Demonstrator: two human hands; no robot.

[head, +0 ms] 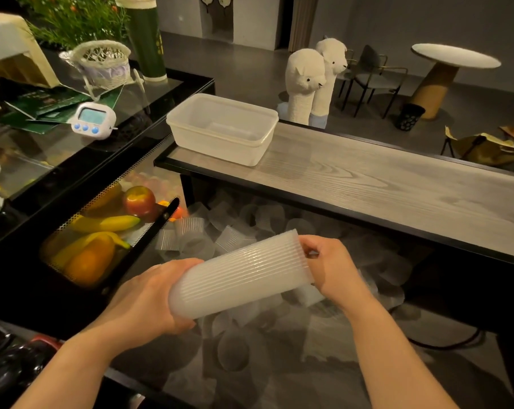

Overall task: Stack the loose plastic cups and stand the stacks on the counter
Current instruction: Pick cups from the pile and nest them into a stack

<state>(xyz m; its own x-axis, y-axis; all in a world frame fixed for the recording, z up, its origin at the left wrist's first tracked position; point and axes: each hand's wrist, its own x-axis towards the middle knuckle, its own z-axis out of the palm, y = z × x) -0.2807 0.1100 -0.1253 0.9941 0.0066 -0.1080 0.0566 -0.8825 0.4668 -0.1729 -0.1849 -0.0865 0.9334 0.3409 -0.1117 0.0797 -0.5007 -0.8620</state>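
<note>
A long stack of ribbed translucent plastic cups [241, 276] lies almost level between both hands, its closed end toward me at the left. My left hand [149, 299] grips that closed lower end. My right hand [329, 267] holds the open upper end by the rim. Below them, several loose cups [190, 237] lie scattered on a lower shelf, some on their sides. The grey wood-grain counter [368, 184] runs above and behind the pile.
A white plastic tub [223, 128] sits on the counter's left end. Left of the cups, a glass case holds fruit [108, 231], with a white timer [93, 119] and a wicker basket [105, 63] on top. Two plush alpacas [311, 81] stand beyond the counter.
</note>
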